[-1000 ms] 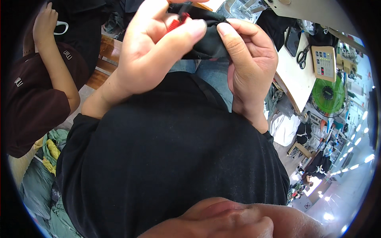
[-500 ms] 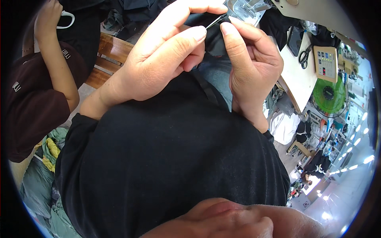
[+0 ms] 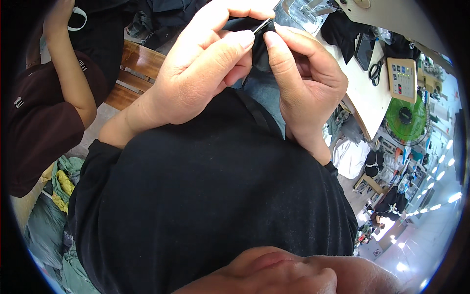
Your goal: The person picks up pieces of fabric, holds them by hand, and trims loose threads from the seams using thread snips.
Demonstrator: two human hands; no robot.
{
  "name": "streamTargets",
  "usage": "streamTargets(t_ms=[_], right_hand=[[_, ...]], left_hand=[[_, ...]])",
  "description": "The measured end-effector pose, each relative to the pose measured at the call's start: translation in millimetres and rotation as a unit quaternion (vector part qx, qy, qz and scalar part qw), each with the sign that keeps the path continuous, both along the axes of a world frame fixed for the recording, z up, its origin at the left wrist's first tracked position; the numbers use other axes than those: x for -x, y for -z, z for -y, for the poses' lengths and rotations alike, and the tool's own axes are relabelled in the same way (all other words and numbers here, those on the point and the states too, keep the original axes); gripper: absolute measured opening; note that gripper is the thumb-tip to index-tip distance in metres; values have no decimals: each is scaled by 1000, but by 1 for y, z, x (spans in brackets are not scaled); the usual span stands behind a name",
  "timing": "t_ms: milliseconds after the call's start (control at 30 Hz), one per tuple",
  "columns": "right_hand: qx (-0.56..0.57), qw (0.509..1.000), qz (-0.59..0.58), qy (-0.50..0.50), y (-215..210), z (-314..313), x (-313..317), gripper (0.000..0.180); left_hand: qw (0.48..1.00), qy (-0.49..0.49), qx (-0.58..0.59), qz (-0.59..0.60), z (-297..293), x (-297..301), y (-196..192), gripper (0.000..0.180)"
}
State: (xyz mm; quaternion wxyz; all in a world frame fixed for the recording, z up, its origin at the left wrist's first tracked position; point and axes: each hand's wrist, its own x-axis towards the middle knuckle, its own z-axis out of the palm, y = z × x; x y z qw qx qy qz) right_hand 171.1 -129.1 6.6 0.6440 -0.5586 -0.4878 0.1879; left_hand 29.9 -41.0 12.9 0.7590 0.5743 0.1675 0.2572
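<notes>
My left hand (image 3: 200, 73) pinches slim metal tweezers (image 3: 261, 26) between thumb and fingers, their tip pointing up and to the right. Beside that tip, my right hand (image 3: 311, 73) is closed in a pinch on black cloth (image 3: 259, 54). The cloth hangs down between my two hands, above my lap. Fingertips hide the exact spot where tip and cloth meet, so I cannot tell whether they touch.
Beyond my right hand is a sewing machine (image 3: 306, 12) on a pale table (image 3: 368, 100) with a phone (image 3: 364, 51), black scissors (image 3: 376, 72) and a control box (image 3: 401, 78). A green fan (image 3: 406, 116) stands past it. At left are a wooden bench (image 3: 137, 61) and a co-worker's arm (image 3: 71, 78).
My right hand has shifted slightly left, bringing the pinched cloth closer to the tweezers' tip. My left hand has barely moved. The co-worker's hand has moved a little left.
</notes>
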Motion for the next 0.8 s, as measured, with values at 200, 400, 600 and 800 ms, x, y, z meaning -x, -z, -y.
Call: streamTargets(t_ms=[200,400,600,800], right_hand=[[9,1000,18,-11,0,1,-4,17],[-5,993,-94,-65,5,0,-6,15],[13,971,-221,-93,-1,2,-2,15],[-24,994,-71,-82,1,1,-8,11]], left_hand=[[1000,-6,-5,27,-1,0,8,38],[997,-13,-23,75,1,-3,23,37],[997,-5,18,78,-2,-1,14,35],[999,-21,36,3,-11,0,1,24]])
